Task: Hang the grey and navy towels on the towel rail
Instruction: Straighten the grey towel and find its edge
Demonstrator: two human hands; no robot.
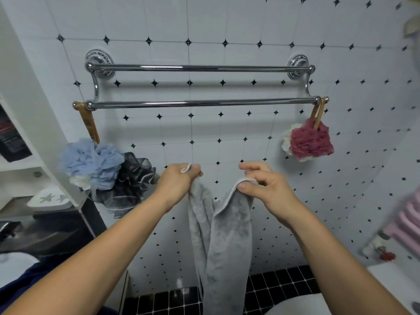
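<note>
A grey towel [223, 242] with a white edge hangs down between my hands, below the chrome double towel rail [200, 102] on the tiled wall. My left hand [179, 181] is shut on one top corner, a white loop poking out above the fist. My right hand [261, 186] pinches the other top corner between thumb and fingers. Both rail bars are bare. A navy cloth [34, 275], likely the navy towel, shows at the lower left, partly hidden by my left arm.
Blue and black bath puffs [100, 168] hang from the rail's left end, a red and white puff [308, 140] from its right end. A white shelf unit [25, 155] with a soap dish stands at the left. Pink items [406, 221] sit at the right.
</note>
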